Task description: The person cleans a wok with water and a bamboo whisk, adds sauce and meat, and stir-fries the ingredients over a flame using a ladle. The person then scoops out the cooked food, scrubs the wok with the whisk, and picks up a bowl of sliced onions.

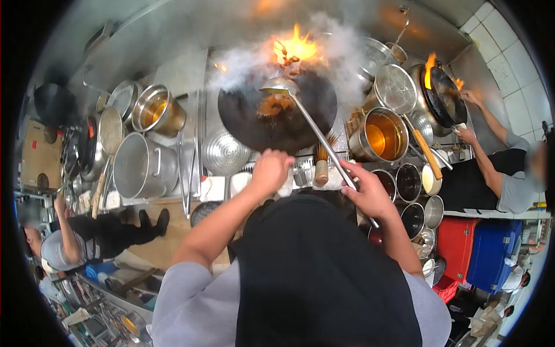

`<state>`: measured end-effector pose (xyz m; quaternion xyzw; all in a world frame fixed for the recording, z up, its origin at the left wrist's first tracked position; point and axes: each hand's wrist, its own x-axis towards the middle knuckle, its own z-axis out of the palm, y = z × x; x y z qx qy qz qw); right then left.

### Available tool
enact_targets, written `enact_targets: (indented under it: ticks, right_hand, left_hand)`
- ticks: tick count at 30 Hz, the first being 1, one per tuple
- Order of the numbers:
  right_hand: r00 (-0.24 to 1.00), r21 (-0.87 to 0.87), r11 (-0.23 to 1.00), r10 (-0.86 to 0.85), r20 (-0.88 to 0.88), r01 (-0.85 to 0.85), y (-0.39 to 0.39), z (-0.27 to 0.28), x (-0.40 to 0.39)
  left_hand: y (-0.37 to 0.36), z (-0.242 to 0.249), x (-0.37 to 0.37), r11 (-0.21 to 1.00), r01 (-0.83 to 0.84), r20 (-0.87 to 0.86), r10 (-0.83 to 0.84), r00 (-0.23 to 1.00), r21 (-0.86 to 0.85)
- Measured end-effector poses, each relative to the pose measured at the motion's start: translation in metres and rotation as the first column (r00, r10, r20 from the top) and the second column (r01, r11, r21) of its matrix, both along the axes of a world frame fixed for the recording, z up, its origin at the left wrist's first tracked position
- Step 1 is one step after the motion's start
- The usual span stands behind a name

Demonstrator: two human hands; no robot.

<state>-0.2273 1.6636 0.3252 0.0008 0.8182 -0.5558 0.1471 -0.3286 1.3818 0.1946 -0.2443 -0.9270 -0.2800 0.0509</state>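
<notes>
A dark wok [240, 110] is on the stove ahead of me, tilted, with browned food [274, 105] in it. Pieces of food are in the air at its far edge, among tall flames [298, 46] and smoke. My left hand [272, 172] is closed at the wok's near rim; the exact grip is partly hidden. In my right hand [368, 192] is the long handle of a metal ladle [315, 128], fingers wrapped round it. The ladle's bowl hangs over the wok, above the food.
Left of the wok stand a large pot [145, 168], a pot of amber liquid [159, 110] and a perforated skimmer [225, 153]. To the right are another oil pot [378, 136], a strainer [396, 89] and a bamboo brush [321, 170]. Co-workers stand both sides, the right one [485, 156] at a flaming wok.
</notes>
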Motion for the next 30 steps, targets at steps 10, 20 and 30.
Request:
enact_targets:
  ticks: [10, 20, 30]
  right_hand:
    - [0.975, 0.315, 0.929, 0.219, -0.039, -0.196, 0.017, 0.01, -0.031]
    - [0.989, 0.111, 0.992, -0.036, -0.146, 0.053, -0.003, -0.078, -0.004]
    - [0.998, 0.05, 0.997, -0.049, -0.035, 0.05, 0.015, -0.098, 0.021]
  left_hand:
    - [0.011, 0.009, -0.073, 0.997, -0.056, 0.122, 0.061, 0.991, -0.046]
    - [0.003, -0.009, -0.032, 0.999, -0.045, -0.019, 0.045, 0.999, 0.004]
    - [-0.069, -0.073, 0.106, 0.881, -0.382, 0.697, 0.088, 0.712, 0.278]
